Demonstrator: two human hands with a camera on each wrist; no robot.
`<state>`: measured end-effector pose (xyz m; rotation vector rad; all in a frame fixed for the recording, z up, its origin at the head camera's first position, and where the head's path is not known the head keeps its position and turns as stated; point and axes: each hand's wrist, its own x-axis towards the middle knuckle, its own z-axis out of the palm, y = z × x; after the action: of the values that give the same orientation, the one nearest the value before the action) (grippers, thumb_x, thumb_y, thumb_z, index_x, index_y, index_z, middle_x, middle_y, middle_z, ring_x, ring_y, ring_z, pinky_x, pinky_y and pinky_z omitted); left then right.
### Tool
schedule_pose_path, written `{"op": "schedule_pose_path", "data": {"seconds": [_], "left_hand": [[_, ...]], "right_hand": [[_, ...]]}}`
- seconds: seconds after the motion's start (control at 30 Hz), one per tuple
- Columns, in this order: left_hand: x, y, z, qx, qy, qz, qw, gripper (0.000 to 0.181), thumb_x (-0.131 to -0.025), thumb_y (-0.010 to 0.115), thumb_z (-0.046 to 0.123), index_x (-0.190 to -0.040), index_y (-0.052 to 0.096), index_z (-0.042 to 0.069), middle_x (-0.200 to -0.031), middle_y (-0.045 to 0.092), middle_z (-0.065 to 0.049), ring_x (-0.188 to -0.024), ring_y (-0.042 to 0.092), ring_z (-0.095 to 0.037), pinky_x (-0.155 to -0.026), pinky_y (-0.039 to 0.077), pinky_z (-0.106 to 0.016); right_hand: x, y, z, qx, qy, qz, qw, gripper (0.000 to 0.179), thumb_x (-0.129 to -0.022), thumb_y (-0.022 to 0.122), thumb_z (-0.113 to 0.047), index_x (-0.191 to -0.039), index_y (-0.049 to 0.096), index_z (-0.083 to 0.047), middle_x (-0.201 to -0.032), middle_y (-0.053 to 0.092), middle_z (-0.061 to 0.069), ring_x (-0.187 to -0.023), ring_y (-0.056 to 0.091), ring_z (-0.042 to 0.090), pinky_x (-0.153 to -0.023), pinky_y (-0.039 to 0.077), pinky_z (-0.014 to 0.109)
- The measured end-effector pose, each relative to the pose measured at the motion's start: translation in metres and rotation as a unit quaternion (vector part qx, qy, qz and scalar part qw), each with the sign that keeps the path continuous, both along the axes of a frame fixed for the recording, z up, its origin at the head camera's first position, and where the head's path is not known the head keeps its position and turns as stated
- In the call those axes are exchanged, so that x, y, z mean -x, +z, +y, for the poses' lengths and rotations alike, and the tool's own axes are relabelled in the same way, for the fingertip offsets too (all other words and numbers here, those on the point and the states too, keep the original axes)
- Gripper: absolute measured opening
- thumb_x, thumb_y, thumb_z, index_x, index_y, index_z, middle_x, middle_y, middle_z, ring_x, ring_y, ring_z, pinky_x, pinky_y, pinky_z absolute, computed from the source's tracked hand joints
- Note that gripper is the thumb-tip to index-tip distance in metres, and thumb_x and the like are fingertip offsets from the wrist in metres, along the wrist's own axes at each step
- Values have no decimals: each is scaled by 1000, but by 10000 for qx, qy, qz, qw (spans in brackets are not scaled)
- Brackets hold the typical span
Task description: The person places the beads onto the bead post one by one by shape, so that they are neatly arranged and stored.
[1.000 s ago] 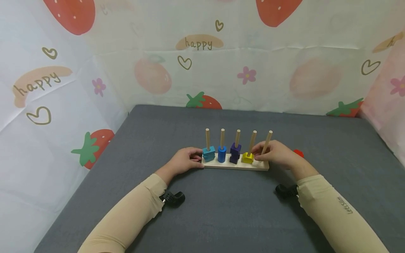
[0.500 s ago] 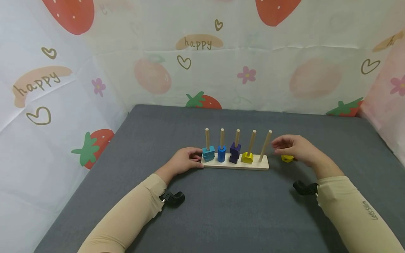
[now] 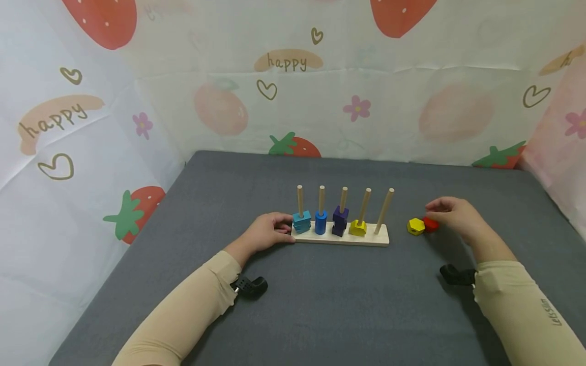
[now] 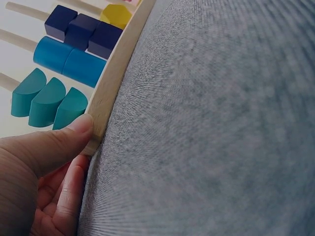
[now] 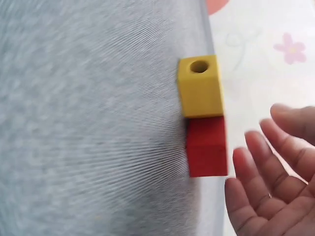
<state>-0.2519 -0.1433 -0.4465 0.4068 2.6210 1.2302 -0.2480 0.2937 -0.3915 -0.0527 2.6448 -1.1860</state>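
My left hand (image 3: 262, 233) grips the left end of a wooden peg board (image 3: 336, 241), thumb along its front edge in the left wrist view. Teal half-round blocks (image 4: 48, 101) sit on its first peg, blue cylinders (image 3: 321, 223) on the second, dark purple blocks (image 3: 340, 221) on the third. One yellow block (image 3: 358, 227) is around the fourth peg, and the fifth peg (image 3: 384, 211) is bare wood. Over to the right, my right hand (image 3: 462, 218) hovers by a red block (image 5: 207, 150), fingers loosely extended. A yellow hexagonal block (image 3: 415, 226) with a hole lies touching the red one.
A dark grey cloth (image 3: 320, 305) covers the table. Behind it hangs a white curtain (image 3: 393, 117) printed with strawberries, hearts and flowers, and more of it runs along both sides. Black wrist mounts (image 3: 251, 287) jut from the sleeves.
My right hand has drawn away from the fifth peg and moved right, past the loose yellow block to the red one, uncovering the yellow block. The left hand stays on the board.
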Motion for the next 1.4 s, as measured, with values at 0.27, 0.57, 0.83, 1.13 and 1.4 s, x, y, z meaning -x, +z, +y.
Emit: {"op": "schedule_pose_path", "data": {"seconds": [0.27,0.57,0.83,1.13,1.4], "left_hand": [[0,0,-1,-2,-26,9,10000,55,-72,78,20,-122,58,10,-101,63,0,-91,59,-9,-81,49,-24],[1,-2,-1,24,-18,34,10000,54,-72,78,21,-122,59,10,-99,63,1,-90,58,-8,-81,49,-24],[2,-2,-1,43,-28,-8,10000,54,-73,78,22,-122,59,11,-99,62,2,-90,58,-8,-81,49,-24],[3,-2,-1,31,-26,31,10000,54,-72,78,22,-121,59,11,-99,62,2,-90,58,-9,-81,49,-24],[1,-1,0,14,-29,33,10000,53,-73,78,20,-122,59,10,-100,62,1,-90,58,-9,-81,49,-24]], "right_hand": [[1,-7,6,-37,-266,-61,9996,44,-92,56,-22,-125,45,4,-126,44,26,-108,45,36,-85,42,47],[2,-13,10,-448,-388,-260,9979,45,-88,60,-24,-121,47,4,-103,51,16,-88,48,27,-69,42,32],[3,-13,12,-493,-342,-860,9945,51,-85,63,-37,-116,57,2,-100,59,10,-86,51,25,-70,44,31],[0,-11,7,-643,-3,-491,9967,53,-82,67,-37,-113,51,3,-108,53,19,-89,48,27,-70,43,30],[-2,-14,7,-648,113,-541,9964,47,-84,66,-27,-116,52,5,-108,55,21,-86,50,26,-68,43,30]]}}
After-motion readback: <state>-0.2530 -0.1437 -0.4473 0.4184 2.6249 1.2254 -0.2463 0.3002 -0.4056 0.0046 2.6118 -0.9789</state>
